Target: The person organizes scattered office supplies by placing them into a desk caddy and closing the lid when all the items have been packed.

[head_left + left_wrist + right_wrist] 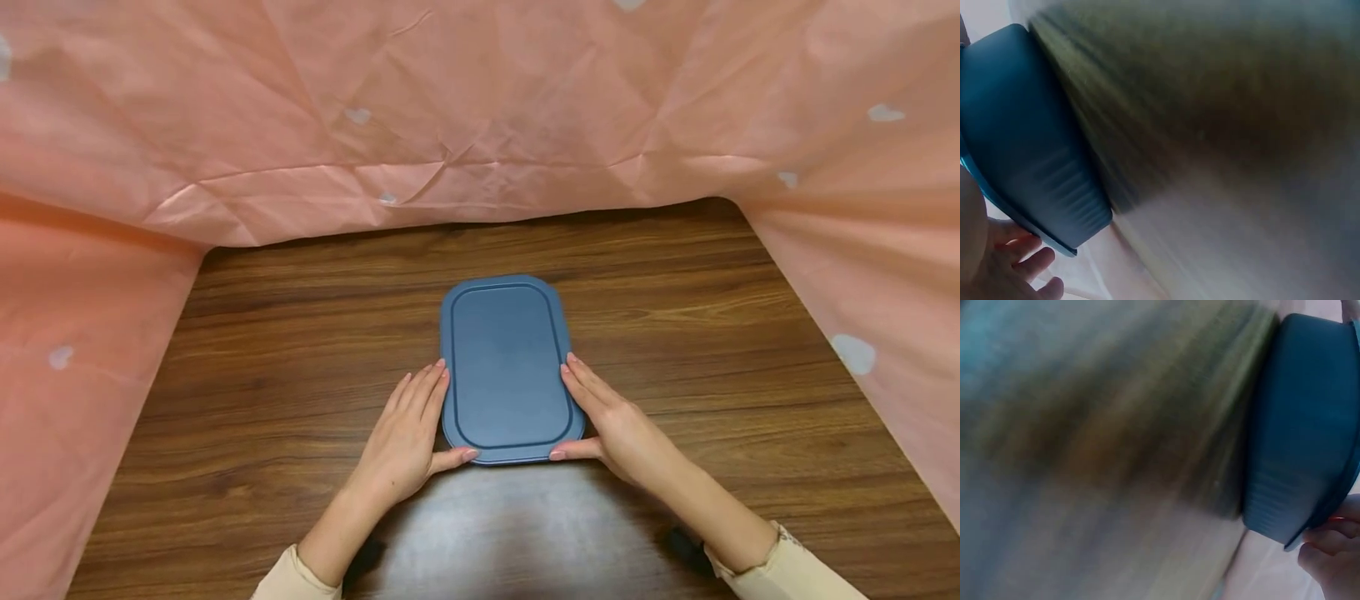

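A blue rounded-rectangular box [510,367] stands on the wooden table, its flat top, which looks like a lid, marked by a dark groove. Ribbed lower walls and a projecting rim show on the box [1029,137] in the left wrist view. My left hand [401,446] lies along the left edge, fingers fairly straight, thumb at the near left corner. Mirroring it, my right hand [626,433] touches the right edge with its fingertips and the near right corner with its thumb. Fingertips [1322,547] meet the rim in the right wrist view.
The brown wood-grain table [300,333] surrounds the box on all sides. Pink cloth with pale hearts [480,100] hangs behind the table and along its left and right sides. Light glares off the tabletop near the front.
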Available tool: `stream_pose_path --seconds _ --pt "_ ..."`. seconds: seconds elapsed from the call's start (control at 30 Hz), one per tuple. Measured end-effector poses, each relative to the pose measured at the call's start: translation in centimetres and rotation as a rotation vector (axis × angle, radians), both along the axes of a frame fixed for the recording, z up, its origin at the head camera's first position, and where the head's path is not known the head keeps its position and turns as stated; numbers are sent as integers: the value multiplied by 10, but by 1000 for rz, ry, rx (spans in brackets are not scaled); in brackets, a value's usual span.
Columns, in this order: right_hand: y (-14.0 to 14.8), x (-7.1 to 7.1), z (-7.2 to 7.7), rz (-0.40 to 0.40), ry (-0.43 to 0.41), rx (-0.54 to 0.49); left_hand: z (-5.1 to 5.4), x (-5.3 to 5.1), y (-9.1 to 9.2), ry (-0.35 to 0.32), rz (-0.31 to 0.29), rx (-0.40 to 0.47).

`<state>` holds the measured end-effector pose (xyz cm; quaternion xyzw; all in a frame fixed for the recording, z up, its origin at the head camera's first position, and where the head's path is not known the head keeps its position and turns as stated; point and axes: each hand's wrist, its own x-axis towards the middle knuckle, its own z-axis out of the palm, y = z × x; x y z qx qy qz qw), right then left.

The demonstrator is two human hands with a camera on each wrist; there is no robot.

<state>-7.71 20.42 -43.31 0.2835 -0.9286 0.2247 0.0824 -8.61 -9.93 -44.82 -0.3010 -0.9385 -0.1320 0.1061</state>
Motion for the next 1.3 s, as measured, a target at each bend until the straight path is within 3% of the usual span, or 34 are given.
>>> stream_pose_path --seconds 0.1,0.23,0.4,0.57,0.8,0.97,1.17,1.3 --pt "-1 0 -5 -15 -82 13 -2 -2 -1 -21 13 -13" --pt "-4 -3 -7 -71 -171 51 -2 -5 2 -109 69 -25" --pt "-17 -12 -4 -154 -180 95 2 -13 15 -178 148 -4" --pt "-31 -22 -3 -205 -210 141 4 -21 29 -214 158 11" --pt "-35 -15 -3 -188 -226 184 6 -13 35 -311 162 15" --pt "-36 -11 -3 -179 -184 192 8 -11 35 -326 149 13" --pt "-37 -17 -6 -185 -159 195 6 -19 33 -320 140 0" --pt "-37 -24 -7 -187 -152 188 5 -24 32 -247 145 -6"
